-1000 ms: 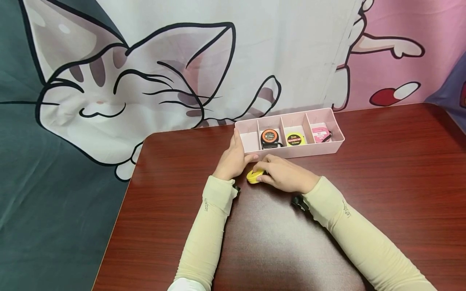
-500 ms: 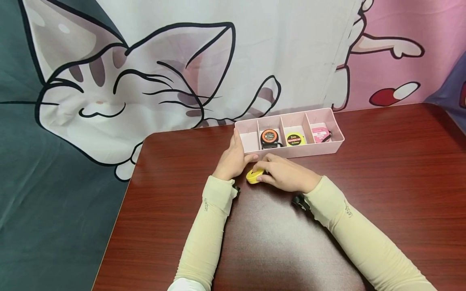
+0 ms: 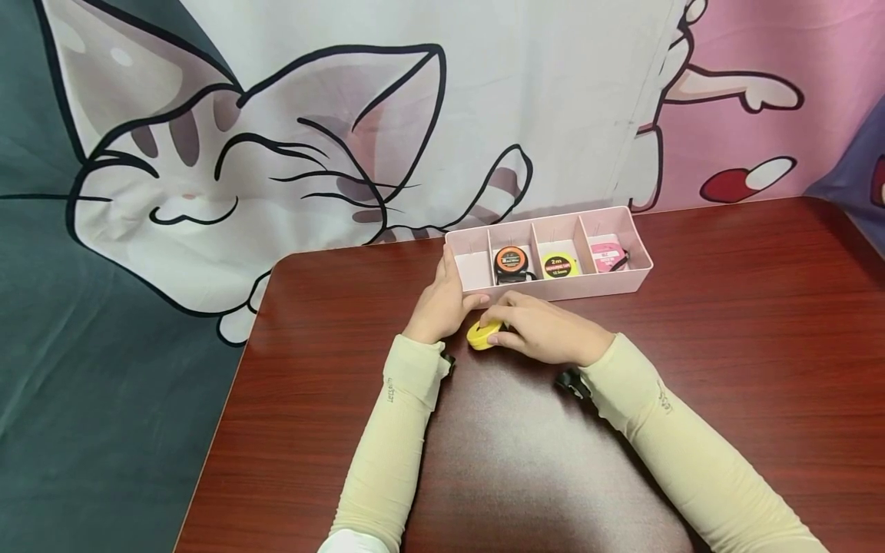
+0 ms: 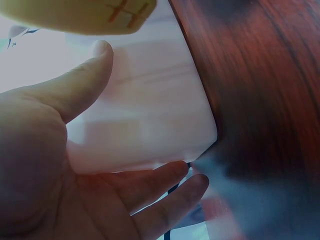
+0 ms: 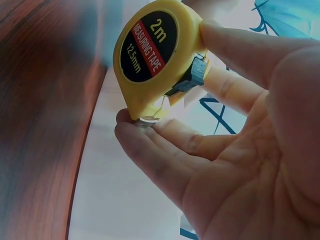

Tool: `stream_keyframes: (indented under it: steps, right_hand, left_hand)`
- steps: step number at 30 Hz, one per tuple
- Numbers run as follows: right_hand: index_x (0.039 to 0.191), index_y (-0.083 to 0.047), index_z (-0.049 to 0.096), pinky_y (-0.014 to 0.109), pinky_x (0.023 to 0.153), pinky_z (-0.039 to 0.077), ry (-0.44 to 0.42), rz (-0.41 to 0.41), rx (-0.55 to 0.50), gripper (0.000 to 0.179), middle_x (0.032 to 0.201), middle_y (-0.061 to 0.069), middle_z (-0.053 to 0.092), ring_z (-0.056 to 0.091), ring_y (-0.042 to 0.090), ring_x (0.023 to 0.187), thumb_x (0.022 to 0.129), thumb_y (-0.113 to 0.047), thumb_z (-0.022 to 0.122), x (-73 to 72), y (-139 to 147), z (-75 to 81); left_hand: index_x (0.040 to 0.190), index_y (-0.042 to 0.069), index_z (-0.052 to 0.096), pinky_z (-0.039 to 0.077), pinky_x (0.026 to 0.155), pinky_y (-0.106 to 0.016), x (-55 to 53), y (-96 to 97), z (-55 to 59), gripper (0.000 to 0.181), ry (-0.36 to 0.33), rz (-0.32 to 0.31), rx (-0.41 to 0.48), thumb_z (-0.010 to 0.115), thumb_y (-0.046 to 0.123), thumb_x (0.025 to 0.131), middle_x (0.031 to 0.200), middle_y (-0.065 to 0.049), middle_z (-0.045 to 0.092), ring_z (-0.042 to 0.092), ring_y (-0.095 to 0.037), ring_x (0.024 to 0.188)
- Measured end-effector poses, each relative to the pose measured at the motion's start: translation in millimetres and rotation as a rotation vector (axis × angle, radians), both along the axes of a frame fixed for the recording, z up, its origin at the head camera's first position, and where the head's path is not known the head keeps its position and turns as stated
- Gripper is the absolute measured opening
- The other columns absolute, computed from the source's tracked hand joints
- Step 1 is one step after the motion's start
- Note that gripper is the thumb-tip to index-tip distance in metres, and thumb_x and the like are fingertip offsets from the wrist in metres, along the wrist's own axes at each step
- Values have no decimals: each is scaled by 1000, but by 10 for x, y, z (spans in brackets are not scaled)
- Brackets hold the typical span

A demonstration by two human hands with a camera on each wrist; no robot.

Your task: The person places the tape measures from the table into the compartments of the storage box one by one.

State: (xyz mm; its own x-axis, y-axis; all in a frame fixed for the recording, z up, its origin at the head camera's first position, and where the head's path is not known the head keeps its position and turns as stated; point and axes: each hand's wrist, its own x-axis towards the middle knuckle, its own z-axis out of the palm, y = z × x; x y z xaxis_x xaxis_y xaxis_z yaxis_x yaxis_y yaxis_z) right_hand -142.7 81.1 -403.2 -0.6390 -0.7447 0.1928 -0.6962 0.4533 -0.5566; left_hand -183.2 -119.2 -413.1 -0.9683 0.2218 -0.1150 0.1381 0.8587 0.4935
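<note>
In the head view, my right hand [image 3: 539,326] pinches a yellow tape measure [image 3: 482,336] in front of the pink box's near wall. The right wrist view shows that tape measure's black "2m" label and dark button, thumb on one side and fingertips by the tape's mouth. My left hand [image 3: 439,304] holds the left end of the pink divided box [image 3: 588,287], thumb along the near wall and fingers along the end wall. Three compartments hold a black-and-orange tape measure [image 3: 512,263], a yellow-green tape measure [image 3: 559,265] and a pink tape measure [image 3: 608,256]. The leftmost compartment [image 3: 473,269] is bare.
The box stands near the far edge of a dark reddish wooden table [image 3: 747,346]. Behind it hangs a curtain [image 3: 567,92] printed with cartoon cats. Small black wrist devices sit under both sleeves, the right one [image 3: 572,382] more visible.
</note>
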Motion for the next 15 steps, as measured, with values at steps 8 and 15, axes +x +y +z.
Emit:
stream_keyframes:
  steps: [8, 15]
  right_hand:
    - [118, -8, 70, 42, 91, 47, -18, 2, -4, 25, 107, 6, 61, 58, 20, 100, 97, -21, 69, -5, 1, 28]
    - [117, -8, 71, 41, 94, 47, -4, 9, -17, 25, 110, 5, 62, 58, 19, 104, 97, -22, 69, -9, 4, 57]
  left_hand:
    - [158, -4, -7, 49, 95, -49, -6, -6, 1, 109, 3, -1, 3, 69, 43, 94, 165, -21, 13, 63, -45, 106]
    - [158, -3, -8, 49, 96, -49, -12, -4, -14, 109, 0, -6, -5, 68, 44, 95, 165, -20, 12, 63, -44, 107]
